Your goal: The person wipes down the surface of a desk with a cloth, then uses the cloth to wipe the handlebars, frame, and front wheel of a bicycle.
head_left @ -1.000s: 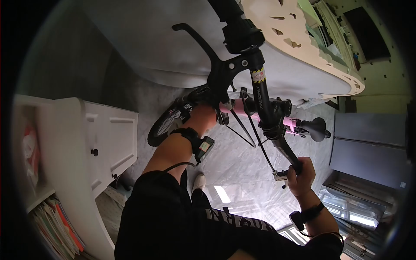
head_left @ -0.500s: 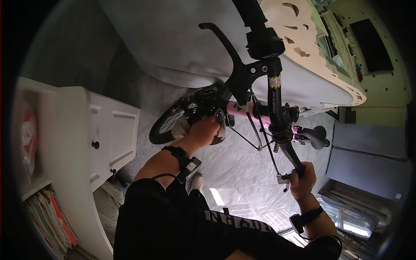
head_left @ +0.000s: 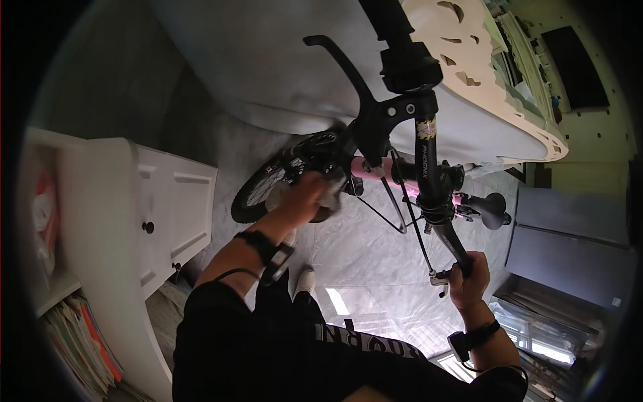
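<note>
A bicycle with a pink frame (head_left: 367, 168) and a black handlebar (head_left: 426, 157) marked PHOENIX stands in front of me. My right hand (head_left: 470, 278) is wrapped around the near handlebar end, beside its brake lever (head_left: 440, 281). Low by the front wheel (head_left: 249, 204), my left hand (head_left: 308, 195) is closed on a greyish cloth (head_left: 332, 190), somewhat blurred by motion. Its fingertips are partly hidden by the cloth. The far brake lever (head_left: 343, 61) and black grip (head_left: 388, 20) rise at the top. Behind the bars shows the black saddle (head_left: 487, 211).
On the left stands a white cabinet (head_left: 177, 208) with dark knobs and several folders (head_left: 80, 345) on a shelf. A pale curved panel with a cut-out edge (head_left: 462, 60) runs behind the bicycle. A grey fridge-like unit (head_left: 569, 234) stands right. My shoe (head_left: 305, 280) rests on the marbled floor (head_left: 375, 261).
My left hand has moved a little left and up with the cloth, and its forearm has shifted left. My right hand stays on the handlebar, and the bicycle has barely moved.
</note>
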The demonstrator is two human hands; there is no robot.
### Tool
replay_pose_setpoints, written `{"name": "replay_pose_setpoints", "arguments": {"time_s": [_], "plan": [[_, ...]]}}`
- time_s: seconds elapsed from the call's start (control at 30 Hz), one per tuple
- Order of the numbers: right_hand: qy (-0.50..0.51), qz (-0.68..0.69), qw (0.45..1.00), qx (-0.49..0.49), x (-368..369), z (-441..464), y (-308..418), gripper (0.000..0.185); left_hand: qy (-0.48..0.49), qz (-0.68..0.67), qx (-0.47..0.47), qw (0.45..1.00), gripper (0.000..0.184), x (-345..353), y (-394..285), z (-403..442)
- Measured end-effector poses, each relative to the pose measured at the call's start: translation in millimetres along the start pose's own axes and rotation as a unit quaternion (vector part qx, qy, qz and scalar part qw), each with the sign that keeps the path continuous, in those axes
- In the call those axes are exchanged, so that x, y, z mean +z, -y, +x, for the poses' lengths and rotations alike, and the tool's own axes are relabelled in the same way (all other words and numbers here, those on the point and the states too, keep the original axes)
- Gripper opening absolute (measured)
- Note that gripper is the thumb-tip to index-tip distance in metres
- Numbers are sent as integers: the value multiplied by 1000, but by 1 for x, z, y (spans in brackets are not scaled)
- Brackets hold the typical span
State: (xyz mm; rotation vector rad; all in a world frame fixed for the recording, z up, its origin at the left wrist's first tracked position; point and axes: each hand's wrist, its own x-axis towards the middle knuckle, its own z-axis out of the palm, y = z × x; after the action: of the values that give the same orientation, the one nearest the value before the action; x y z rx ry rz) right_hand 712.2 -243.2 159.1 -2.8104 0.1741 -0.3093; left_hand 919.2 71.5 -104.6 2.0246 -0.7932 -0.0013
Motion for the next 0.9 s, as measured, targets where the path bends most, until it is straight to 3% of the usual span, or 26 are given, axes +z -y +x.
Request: {"name": "replay_pose_setpoints", "arguments": {"time_s": [0.07, 0.1, 0.13, 0.17, 0.23, 0.33, 0.37, 0.43, 0.47, 0.53, 0.63, 0.67, 0.8, 0.9], "plan": [[0, -3, 1000, -1, 1, 0, -1, 31, -102, -79, -122, 984, 37, -29, 21, -19], [3, -3, 1000, 6, 1, 0, -1, 31, -163, 5, -247, 955, 39, -42, 40, -41], [6, -3, 1000, 11, 1, -1, -1, 32, -243, -215, -370, 871, 36, -54, 54, -47], [10, 1, 1000, 16, 1, -3, 0, 32, -307, -417, -466, 717, 34, -66, 62, -47], [12, 5, 1000, 20, 1, -1, 0, 32, -288, -610, -500, 543, 44, -89, 66, -41], [9, 3, 1000, 14, -1, 0, 1, 33, -229, -724, -399, 514, 49, -101, 71, -15], [11, 3, 1000, 15, -1, -1, 2, 32, -191, -613, -327, 694, 48, -103, 76, -4], [12, 5, 1000, 16, -1, 0, 2, 32, -139, -629, -251, 722, 45, -113, 90, 30], [10, 2, 1000, 9, -1, 1, 3, 32, -129, -765, -255, 578, 42, -118, 94, 51], [1, -2, 1000, -4, 0, 2, 2, 32, -22, -758, -190, 624, 38, -116, 89, 89], [1, -13, 1000, -5, -1, 2, 2, 33, 53, -521, -217, 824, 19, -105, 52, 142], [-2, -9, 1000, -6, -1, 3, 3, 33, 74, -464, -299, 831, 19, -81, 75, 147], [-2, -5, 1000, -1, -1, 3, 2, 35, 259, -324, -242, 877, 24, -35, 73, 175], [-1, -12, 1000, -11, -2, 3, 2, 37, 415, -158, -179, 878, 26, -9, 62, 194]]}}
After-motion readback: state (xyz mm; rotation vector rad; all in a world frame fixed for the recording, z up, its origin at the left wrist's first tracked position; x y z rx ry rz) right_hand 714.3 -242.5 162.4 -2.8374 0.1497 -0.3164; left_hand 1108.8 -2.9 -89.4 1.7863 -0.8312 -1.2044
